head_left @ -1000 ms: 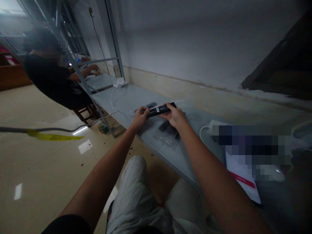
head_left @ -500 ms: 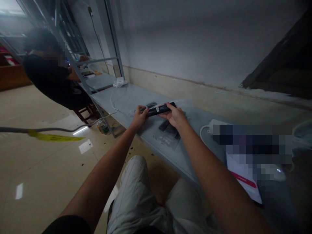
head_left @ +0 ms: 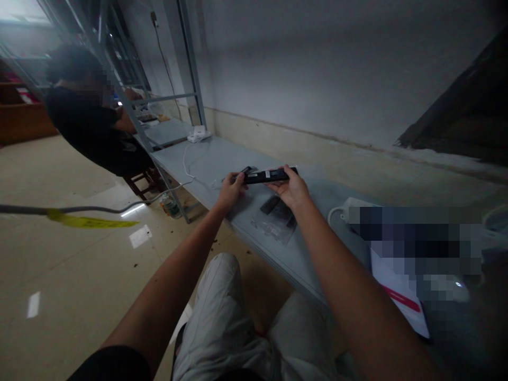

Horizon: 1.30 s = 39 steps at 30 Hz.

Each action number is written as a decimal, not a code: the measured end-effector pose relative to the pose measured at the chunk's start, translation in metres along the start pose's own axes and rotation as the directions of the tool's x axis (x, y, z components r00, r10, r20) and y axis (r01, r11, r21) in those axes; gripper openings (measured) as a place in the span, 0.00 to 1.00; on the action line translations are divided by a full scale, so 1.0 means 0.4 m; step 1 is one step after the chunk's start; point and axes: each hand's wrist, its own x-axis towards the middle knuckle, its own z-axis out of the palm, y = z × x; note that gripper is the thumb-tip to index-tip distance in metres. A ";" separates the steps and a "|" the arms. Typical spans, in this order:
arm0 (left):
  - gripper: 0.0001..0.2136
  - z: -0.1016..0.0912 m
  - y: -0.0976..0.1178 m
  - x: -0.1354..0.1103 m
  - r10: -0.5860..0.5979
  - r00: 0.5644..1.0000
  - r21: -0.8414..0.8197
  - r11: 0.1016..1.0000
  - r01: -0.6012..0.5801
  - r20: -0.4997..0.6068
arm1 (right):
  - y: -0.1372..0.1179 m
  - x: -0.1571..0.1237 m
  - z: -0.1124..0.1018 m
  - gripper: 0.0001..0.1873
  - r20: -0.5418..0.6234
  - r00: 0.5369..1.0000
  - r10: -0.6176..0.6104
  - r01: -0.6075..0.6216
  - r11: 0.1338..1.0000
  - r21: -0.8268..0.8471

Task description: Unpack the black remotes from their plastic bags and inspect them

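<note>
Black bar (head_left: 270, 175) held level above the worktop (head_left: 222, 159), long axis running left to right between both grips. Left hand (head_left: 229, 191) clamped on its left end, right hand (head_left: 291, 190) closed under the middle and right part, so nearer the bulk of it. Slim, rigid, matte black, with a small pale label on top. Just below the right grip, flat dark pieces (head_left: 278, 208) on a clear, crinkled plastic bag (head_left: 273, 230). Well off to the left, a white cable (head_left: 186, 164) on smooth grey surface; beyond it, another person (head_left: 91, 132) seated.
</note>
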 end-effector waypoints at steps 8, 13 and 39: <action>0.29 -0.014 -0.015 0.018 -0.109 0.993 -0.157 0.983 0.099 -0.054 | -0.016 -0.012 0.006 0.06 -0.019 0.999 0.029 -0.028 0.996 0.089; 0.28 -0.012 -0.012 0.016 -0.127 0.990 -0.170 0.979 0.116 -0.060 | -0.018 -0.021 0.013 0.08 -0.025 0.999 0.046 -0.044 0.995 0.091; 0.21 -0.006 0.021 -0.022 0.066 0.994 0.033 0.997 -0.069 0.086 | 0.007 -0.018 0.017 0.02 0.032 0.999 -0.023 0.024 0.999 -0.034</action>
